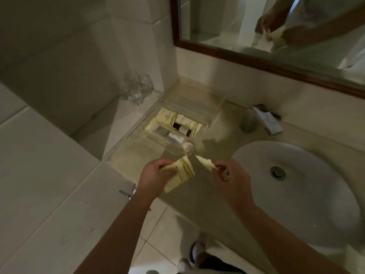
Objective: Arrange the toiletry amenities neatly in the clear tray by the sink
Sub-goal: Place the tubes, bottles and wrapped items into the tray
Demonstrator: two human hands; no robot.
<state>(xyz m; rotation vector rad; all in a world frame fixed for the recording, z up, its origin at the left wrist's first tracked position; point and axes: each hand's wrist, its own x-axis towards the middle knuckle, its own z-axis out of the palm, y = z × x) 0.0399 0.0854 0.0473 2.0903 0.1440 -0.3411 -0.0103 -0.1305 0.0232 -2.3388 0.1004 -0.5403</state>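
Note:
A clear tray [158, 141] sits on the counter left of the sink [308, 194]. Inside it lie cream packets [166, 116], a dark small bottle [180, 128], a clear tube [173, 137] and a small white item [188, 146]. In front of the tray, my left hand [156, 176] holds a cream packet with gold stripes [182, 175]. My right hand [231, 177] pinches another thin cream packet [204, 163] that points toward the tray, with a small item partly hidden in its fingers.
Upturned drinking glasses [136, 89] stand on the tiled ledge at the back left. A chrome tap [266, 120] rises behind the sink, beneath a wood-framed mirror [276, 62]. A metal fitting [129, 191] juts from the white wall beside my left wrist.

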